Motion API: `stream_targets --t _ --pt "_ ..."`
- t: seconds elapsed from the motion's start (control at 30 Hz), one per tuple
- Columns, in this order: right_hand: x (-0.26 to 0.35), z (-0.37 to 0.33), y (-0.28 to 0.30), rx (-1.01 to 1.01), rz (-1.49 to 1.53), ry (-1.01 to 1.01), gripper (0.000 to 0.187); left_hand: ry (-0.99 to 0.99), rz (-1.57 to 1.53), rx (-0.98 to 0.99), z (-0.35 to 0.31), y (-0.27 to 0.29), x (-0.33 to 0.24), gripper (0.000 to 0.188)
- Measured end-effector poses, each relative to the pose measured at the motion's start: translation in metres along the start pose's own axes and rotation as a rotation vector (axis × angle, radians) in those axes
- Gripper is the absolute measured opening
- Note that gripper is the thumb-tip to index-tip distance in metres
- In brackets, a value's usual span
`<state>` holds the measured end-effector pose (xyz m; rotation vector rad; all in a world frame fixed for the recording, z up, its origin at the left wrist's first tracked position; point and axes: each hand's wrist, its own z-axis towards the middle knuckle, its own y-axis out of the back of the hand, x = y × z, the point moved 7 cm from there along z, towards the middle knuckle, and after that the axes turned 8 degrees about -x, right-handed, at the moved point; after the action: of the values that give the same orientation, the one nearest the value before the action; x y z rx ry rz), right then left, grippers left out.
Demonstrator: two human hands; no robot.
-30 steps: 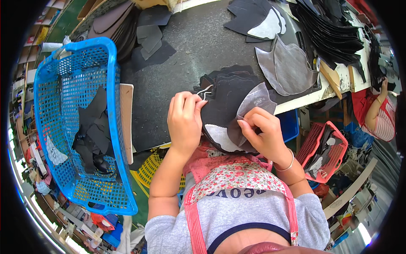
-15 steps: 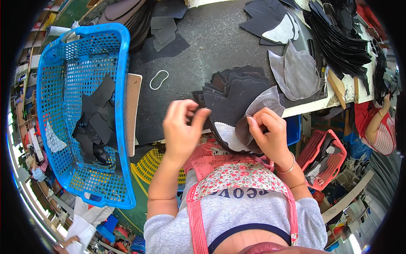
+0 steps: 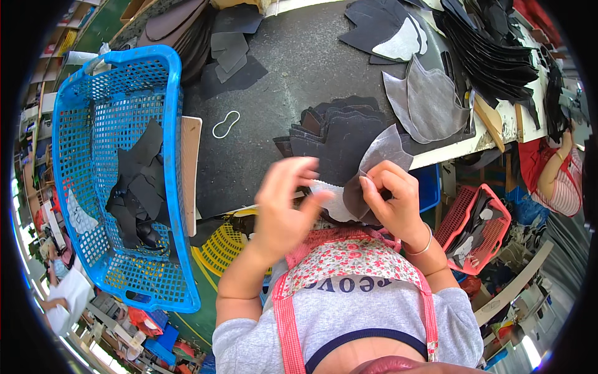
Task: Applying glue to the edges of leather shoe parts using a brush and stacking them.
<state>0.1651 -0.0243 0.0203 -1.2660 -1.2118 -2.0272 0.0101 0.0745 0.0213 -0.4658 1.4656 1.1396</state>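
Observation:
A stack of black cut fabric pieces (image 3: 339, 140) lies at the table's near edge, close to my body. On its near part sits a white patch (image 3: 330, 198) with a finely toothed edge. My right hand (image 3: 392, 192) is closed, pinching a thin grey curved piece (image 3: 389, 149) over the stack's right side. My left hand (image 3: 288, 206) is at the stack's near left edge, thumb and fingers apart and slightly blurred. Nothing shows in its grasp, and its fingertips come close to the white patch.
A blue basket (image 3: 175, 187) with black scraps stands at left. A white loop (image 3: 225, 124) lies on the dark tabletop (image 3: 293, 68). Grey pieces (image 3: 430, 106) and black stacks (image 3: 483, 62) lie to the right. A pink basket (image 3: 473, 230) stands below; another person's arm (image 3: 556, 163) is at far right.
My left hand has moved right and slightly nearer to me, toward the white patch. My right hand keeps its pinch on the grey piece. The view has shifted slightly.

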Motion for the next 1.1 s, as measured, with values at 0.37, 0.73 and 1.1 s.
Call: stream_targets --t 0.37,0.73,1.1 --pt "0.030 -0.034 0.037 -0.167 -0.326 0.164 0.006 0.535 -0.575 0.239 -0.017 -0.127 0.021 0.023" --pt "-0.057 -0.101 0.098 -0.905 0.762 -0.387 0.022 -0.028 -0.366 -0.198 0.023 -0.089 -0.018 0.018" --pt "-0.087 -0.094 0.109 -0.130 -0.468 -0.297 0.018 0.081 -0.292 0.200 0.040 -0.078 -0.042 0.015"
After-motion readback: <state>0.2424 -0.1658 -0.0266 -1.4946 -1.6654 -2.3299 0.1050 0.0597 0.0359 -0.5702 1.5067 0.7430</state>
